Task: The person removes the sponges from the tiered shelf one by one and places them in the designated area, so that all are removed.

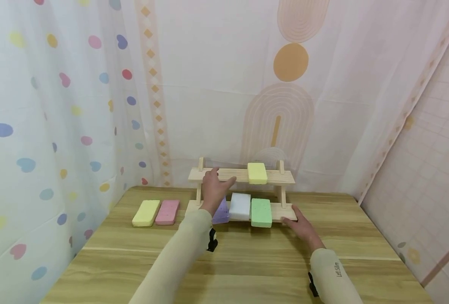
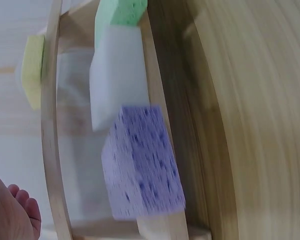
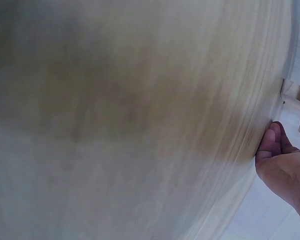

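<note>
A two-tier wooden display rack (image 1: 275,177) stands at the back of the table. My left hand (image 1: 214,190) is at the left part of its upper board, thumb and fingers spread with nothing between them. At the right end of the lower board (image 1: 280,212), my right hand (image 1: 302,227) grips the board's end between thumb and fingers. A yellow sponge (image 1: 257,173) leans on the upper tier, right of the middle. Along the lower tier stand a purple sponge (image 2: 145,165), partly hidden by my left hand in the head view, a white sponge (image 1: 240,207) and a green sponge (image 1: 261,213).
Left of the rack, another yellow sponge (image 1: 146,213) and a pink sponge (image 1: 167,212) lie side by side on the wood-grain table (image 1: 255,270). Patterned curtains (image 1: 209,84) hang behind the table and along its left side.
</note>
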`<state>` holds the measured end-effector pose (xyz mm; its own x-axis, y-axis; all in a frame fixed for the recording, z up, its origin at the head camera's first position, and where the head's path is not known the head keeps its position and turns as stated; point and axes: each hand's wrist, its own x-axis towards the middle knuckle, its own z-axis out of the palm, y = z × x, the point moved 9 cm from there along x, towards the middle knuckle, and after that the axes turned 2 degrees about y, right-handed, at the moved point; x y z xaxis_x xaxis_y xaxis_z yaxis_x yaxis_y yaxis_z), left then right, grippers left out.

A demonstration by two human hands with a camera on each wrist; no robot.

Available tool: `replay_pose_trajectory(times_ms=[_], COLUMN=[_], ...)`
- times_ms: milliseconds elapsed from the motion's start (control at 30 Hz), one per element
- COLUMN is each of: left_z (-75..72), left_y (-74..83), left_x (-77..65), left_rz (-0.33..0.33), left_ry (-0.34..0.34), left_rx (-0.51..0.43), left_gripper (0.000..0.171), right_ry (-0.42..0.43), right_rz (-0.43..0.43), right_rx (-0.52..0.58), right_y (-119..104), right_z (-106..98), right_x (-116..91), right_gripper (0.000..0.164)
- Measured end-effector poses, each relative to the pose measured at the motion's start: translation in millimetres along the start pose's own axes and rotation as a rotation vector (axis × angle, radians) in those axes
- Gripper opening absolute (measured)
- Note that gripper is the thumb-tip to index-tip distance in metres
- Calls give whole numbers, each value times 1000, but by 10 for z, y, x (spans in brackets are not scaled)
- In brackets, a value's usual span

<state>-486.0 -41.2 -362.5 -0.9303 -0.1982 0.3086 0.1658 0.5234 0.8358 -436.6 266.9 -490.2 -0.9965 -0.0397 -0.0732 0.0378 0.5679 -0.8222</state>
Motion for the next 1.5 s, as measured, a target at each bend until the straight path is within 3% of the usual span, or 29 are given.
replay_pose_trajectory(times_ms=[233,500,767,1000,1500], left_z=[241,442,599,678,794], left_y=[158,277,383,368,376], left_x=[-70,-103,-162,-190,-166], left_rz=[10,19,35,19,-14], left_ry=[-18,-6,52,114,168], left_rx=[-9,49,96,149,194], left_gripper=[83,86,84,83,74], right_ry=[21,31,51,71,96], right_rz=[-8,-4,-4,-15,30], right_rx=[6,3,-1,5,29], right_y=[-9,-72,-80,-94,-28], right_z=[2,40,95,157,146], right_x=[-12,-50,-77,-80,-45], right_gripper=[87,84,85,85,86])
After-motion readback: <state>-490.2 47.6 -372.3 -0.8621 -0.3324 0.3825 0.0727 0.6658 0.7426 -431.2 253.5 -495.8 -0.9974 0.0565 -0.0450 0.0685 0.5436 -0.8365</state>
